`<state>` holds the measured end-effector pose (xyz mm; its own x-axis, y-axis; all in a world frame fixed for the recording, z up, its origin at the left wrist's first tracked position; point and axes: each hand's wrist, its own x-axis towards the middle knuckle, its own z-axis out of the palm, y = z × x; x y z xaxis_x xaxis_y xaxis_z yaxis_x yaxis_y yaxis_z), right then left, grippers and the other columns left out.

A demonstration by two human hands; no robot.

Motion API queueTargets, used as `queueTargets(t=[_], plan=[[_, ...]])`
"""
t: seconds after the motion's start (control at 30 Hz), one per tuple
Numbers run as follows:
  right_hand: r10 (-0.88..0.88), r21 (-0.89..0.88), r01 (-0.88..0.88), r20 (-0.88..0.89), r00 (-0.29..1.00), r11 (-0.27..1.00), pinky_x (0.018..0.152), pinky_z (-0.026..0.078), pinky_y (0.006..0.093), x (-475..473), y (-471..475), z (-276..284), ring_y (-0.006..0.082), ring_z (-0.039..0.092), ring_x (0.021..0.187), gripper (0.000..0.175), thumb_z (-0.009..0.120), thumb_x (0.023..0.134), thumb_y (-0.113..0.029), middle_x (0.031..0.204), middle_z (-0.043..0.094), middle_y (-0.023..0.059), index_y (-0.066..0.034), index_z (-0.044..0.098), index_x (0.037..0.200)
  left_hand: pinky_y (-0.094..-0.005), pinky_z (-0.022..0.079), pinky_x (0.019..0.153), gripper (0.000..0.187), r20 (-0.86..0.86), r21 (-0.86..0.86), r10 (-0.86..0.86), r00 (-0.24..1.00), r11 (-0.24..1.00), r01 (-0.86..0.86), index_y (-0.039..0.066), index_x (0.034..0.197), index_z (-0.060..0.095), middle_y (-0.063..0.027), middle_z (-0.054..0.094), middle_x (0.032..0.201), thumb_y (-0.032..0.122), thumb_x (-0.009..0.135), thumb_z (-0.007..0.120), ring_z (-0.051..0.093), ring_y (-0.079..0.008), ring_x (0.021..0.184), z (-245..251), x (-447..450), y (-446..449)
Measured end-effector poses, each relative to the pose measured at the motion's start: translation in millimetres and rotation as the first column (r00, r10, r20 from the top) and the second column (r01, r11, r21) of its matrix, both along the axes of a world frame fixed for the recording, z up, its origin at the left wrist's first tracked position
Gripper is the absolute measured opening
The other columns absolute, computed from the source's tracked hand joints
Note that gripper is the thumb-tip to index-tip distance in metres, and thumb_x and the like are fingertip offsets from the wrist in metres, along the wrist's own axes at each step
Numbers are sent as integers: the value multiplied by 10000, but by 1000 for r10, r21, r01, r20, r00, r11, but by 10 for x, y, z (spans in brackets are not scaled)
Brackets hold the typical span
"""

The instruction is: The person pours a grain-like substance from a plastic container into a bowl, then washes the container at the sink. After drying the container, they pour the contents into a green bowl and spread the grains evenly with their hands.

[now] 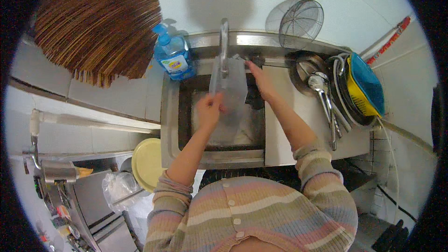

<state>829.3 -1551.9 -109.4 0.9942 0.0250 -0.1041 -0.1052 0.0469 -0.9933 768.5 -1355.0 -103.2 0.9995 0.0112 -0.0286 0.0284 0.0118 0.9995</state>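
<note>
Under the curved metal faucet (224, 47), above the sink basin (187, 119), hangs a translucent sheet or bag, likely plastic (232, 84). My left hand (209, 108) grips its lower left part, with fingers curled. Beside its upper right edge, my right hand (259, 80) is raised with fingers extended; whether it touches the sheet is unclear. A dark item (254, 97) lies at the basin's right side, just below my right hand. The bottom of the basin shows only dimly through and around the sheet.
A blue pump bottle (175, 57) stands at the sink's back left, near a large bristle broom (98, 24). On the right counter are metal ladles (319, 82), a yellow basket (358, 94) and a blue basket (365, 84). A wire strainer (301, 22) hangs behind.
</note>
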Motion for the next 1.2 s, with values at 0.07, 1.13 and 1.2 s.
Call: queueTargets(t=[0.07,1.13,1.2], plan=[[3,-205,19,109,994,979,1030,226,348,-138,49,25,289,248,1289,545,473,858,-371,1377,296,177,-20,407,1270,-299,477,452,320,47,87,10,999,996,-14,2,628,549,-58,541,537,208,871,517,531,-141,450,-98,-61,-10],[136,470,306,-698,703,828,936,258,551,-636,726,-2319,319,325,1212,723,247,842,-634,1335,350,123,-88,353,1304,-251,326,358,373,143,18,242,960,969,-247,55,564,480,-12,449,463,228,891,431,412,-100,379,-224,-214,655],[264,498,378,-810,523,780,990,84,611,-684,802,-1712,310,201,1298,713,256,859,-596,1411,234,129,-91,240,1364,-254,318,371,372,137,72,260,956,960,-272,57,557,484,-5,454,476,237,883,460,406,-94,397,-358,-271,738]])
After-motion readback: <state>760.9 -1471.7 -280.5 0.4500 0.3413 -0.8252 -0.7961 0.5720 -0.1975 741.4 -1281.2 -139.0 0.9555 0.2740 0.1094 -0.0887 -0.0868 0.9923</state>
